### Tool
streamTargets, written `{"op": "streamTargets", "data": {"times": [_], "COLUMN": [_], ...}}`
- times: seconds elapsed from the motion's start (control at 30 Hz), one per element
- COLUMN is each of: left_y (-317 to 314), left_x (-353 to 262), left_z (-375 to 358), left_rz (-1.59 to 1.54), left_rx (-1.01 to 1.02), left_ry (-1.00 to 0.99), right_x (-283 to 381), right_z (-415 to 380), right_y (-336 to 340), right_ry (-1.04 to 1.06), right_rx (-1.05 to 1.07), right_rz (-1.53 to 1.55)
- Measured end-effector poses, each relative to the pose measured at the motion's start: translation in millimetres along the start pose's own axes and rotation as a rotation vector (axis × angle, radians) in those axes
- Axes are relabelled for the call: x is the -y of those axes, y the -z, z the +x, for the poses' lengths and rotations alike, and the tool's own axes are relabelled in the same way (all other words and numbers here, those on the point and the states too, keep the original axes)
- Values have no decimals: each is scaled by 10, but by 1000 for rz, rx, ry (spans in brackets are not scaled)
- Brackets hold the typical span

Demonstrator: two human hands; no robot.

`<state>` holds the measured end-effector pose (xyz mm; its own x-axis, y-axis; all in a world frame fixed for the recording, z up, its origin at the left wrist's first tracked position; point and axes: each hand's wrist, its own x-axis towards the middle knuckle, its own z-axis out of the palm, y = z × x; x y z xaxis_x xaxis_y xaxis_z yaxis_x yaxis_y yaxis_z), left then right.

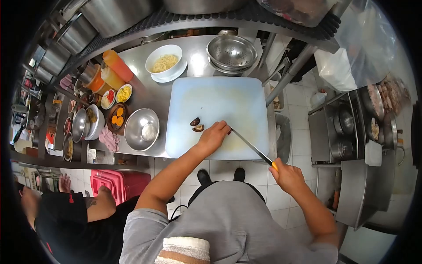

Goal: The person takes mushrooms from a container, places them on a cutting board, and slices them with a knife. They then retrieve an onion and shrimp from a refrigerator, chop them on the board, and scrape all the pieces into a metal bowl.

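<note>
A white cutting board (184,97) lies before me. My left hand (213,138) is closed near the board's middle, its fingers curled over a dark mushroom piece, mostly hidden, with a dark bit showing at the fingertips. My right hand (289,177) is wrapped around the yellow handle of a knife (251,146). The long blade slants up and left across the board, its tip close to my left fingertips. Two cut pieces of dark brown mushroom (198,128) lie left of my left hand, apart from it. A tiny dark speck sits above them.
A steel bowl (141,130) stands left of the board. Behind are a white bowl of noodles (165,62) and a colander (231,52). Sauce bottles (117,65) and small ingredient bowls crowd the left. A steel shelf overhangs the back. Another person (74,215) is at lower left.
</note>
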<state>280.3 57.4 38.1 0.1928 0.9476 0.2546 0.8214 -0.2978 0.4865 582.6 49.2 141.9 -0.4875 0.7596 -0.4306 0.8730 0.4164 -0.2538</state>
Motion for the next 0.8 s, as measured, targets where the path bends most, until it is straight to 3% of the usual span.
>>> {"op": "streamTargets", "data": {"times": [0.2, 0.3, 0.5, 0.6, 0.8], "left_y": [-38, -42, -89, -101, -146], "left_x": [-29, -39, -9, 14, -3], "left_z": [-40, -60, -62, -79, -95], "left_rz": [9, 10, 19, 18, 13], "left_rx": [-46, -50, -98, -108, -190], "left_ry": [21, 46, 26, 32, 16], "right_x": [127, 172, 88, 215, 175], "right_z": [397, 230, 450, 327, 421], "right_y": [-243, 1, -382, -46, -380], "right_ry": [91, 82, 143, 90, 157], "right_rx": [-33, -32, -74, -42, -126], "right_rz": [50, 25, 74, 31, 98]}}
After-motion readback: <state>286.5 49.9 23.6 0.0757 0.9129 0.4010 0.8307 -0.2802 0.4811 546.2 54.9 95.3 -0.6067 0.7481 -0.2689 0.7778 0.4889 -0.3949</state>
